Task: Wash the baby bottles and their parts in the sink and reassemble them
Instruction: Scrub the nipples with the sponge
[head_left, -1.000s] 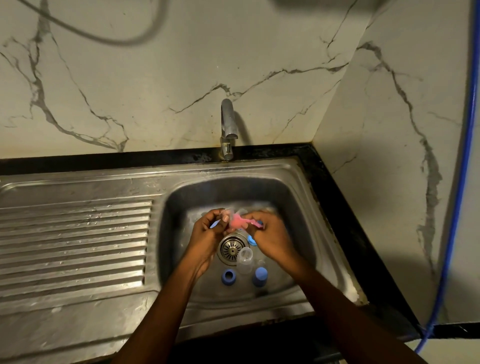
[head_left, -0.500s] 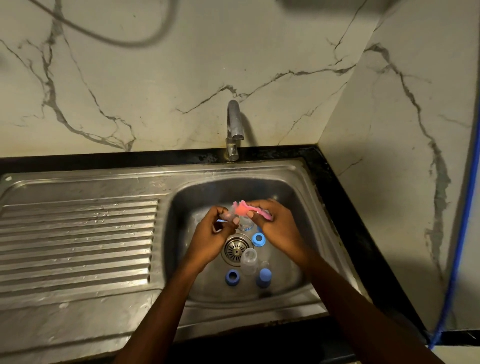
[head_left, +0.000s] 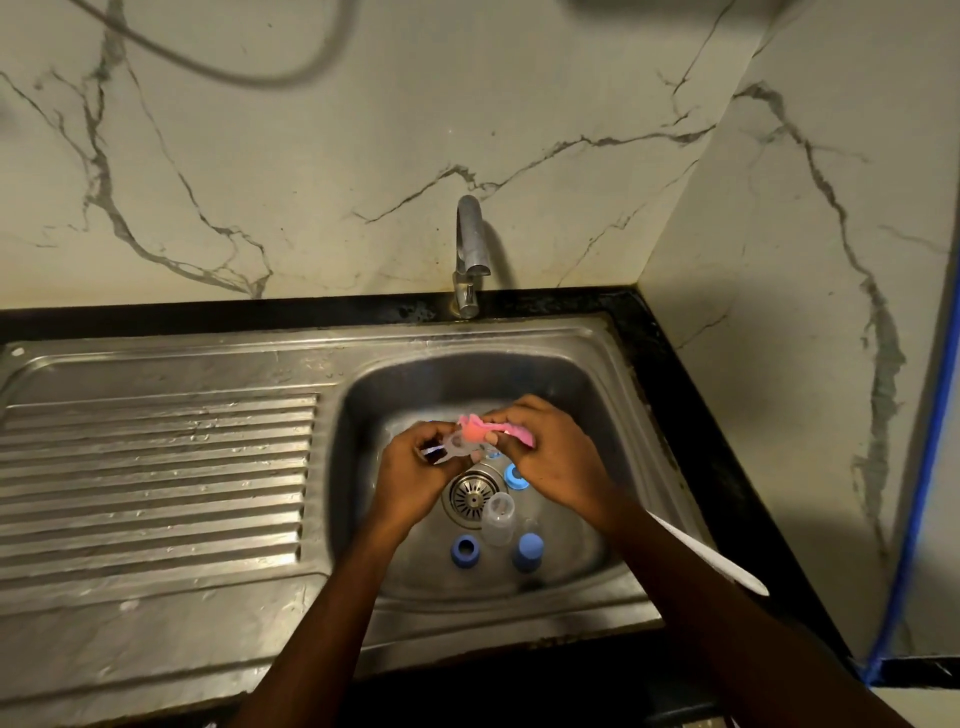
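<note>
Left hand pinched 1 clear nipple. Right hand gripped 1 pink sponge against it, 12 o'clock of drain. In sink: 1 clear bottle at 4, blue ring at 2, second blue ring at 6, 1 blue cap at 5.

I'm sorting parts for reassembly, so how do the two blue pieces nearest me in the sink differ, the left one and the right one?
The left blue piece shows a dark open hole through its middle, like a ring; the right blue piece has a closed, solid top. The left blue piece looks lower, the right blue piece taller. Both are blue and sit on the sink floor, either side of the clear bottle.
</note>
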